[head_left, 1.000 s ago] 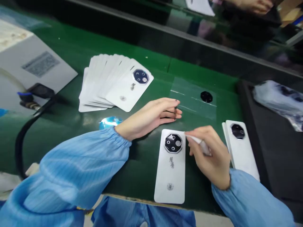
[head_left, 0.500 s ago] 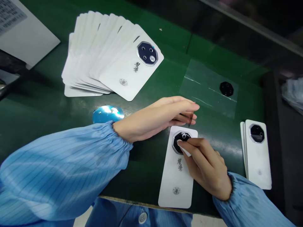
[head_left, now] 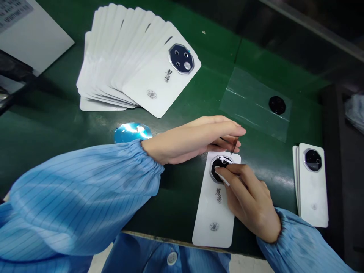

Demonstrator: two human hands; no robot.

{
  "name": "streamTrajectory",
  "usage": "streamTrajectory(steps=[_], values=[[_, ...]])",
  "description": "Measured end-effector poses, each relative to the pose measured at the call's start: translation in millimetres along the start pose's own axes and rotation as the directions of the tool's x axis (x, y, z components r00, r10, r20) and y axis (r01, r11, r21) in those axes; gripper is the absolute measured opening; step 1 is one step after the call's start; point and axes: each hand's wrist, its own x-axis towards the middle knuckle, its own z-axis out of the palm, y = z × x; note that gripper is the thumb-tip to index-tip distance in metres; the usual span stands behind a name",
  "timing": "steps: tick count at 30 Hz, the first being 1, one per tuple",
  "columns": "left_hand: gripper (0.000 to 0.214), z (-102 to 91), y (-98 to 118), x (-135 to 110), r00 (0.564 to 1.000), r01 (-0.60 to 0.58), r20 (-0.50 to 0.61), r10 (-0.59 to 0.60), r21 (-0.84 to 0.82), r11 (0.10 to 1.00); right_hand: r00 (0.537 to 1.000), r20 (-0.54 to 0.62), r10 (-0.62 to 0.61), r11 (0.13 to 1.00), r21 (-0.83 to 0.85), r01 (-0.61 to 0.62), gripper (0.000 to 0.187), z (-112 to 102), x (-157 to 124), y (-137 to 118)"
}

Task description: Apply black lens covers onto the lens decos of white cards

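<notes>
A white phone back cover [head_left: 213,220] lies near the table's front edge, with a shiny black octagonal camera panel [head_left: 216,167] at its far end. My right hand [head_left: 253,201] is closed over that panel, fingertips pressing on it. Between thumb and fingers it pinches a small white piece [head_left: 224,179], whose kind I cannot make out. Just beyond the cover, my left hand [head_left: 199,138] reaches across with fingers nearly straight. A thin, dark see-through film strip [head_left: 234,145] is pinched at its fingertips.
Several white phone back covers [head_left: 142,76] lie fanned out at the far left. A small stack of covers [head_left: 314,197] stands at the right. A clear plastic sheet [head_left: 244,94] carries a black octagonal piece [head_left: 277,105]. Shiny blue film [head_left: 132,132] lies beside my left wrist.
The whole view has shifted slightly, so the table things sit a little further right. Both hands keep nearly the same pose, the right still pressing on the camera panel.
</notes>
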Motion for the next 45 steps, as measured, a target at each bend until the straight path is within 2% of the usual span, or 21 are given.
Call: streamTrajectory(steps=[8, 16, 18, 23, 27, 32, 37, 45], values=[[0.04, -5.3, -5.2, 2.2, 0.995, 0.046, 0.091, -0.052, 0.062, 0.997, 1.0, 0.017, -0.006, 1.0, -0.007, 0.006, 0.033, 1.2, -0.1, -1.4], [0.038, -8.7, -8.1, 3.8, 0.992, 0.049, 0.111, -0.06, 0.098, 0.994, 1.0, 0.024, 0.016, 1.0, -0.005, -0.016, 0.027, 2.4, 1.8, -3.3], [0.039, -9.1, -8.7, 4.4, 0.992, 0.049, 0.112, -0.06, 0.098, 0.994, 0.999, 0.007, 0.048, 0.999, 0.024, -0.048, 0.031, 2.6, 1.3, -3.5], [0.043, -9.3, -9.4, 4.8, 0.992, 0.056, 0.101, -0.07, 0.136, 0.989, 0.967, -0.152, 0.204, 0.969, 0.175, -0.177, 0.032, -3.8, -3.9, -6.6], [0.041, -10.8, -9.7, 4.8, 0.992, 0.048, 0.109, -0.064, 0.144, 0.988, 0.951, -0.127, 0.282, 0.937, 0.248, -0.244, 0.031, -9.7, -14.6, -10.1], [0.039, -9.7, -9.8, 4.6, 0.993, 0.049, 0.105, -0.062, 0.119, 0.992, 0.975, -0.064, 0.213, 0.948, 0.256, -0.19, 0.036, -6.8, -21.5, -9.2], [0.037, -7.0, -10.0, 4.0, 0.995, 0.047, 0.087, -0.056, 0.097, 0.994, 0.989, -0.059, 0.138, 0.971, 0.207, -0.123, 0.036, -3.0, -18.3, -7.6], [0.035, -5.6, -8.2, 2.8, 0.995, 0.058, 0.076, -0.068, 0.116, 0.991, 0.994, 0.003, 0.112, 0.976, 0.19, -0.11, 0.037, -2.6, -19.3, -10.4]])
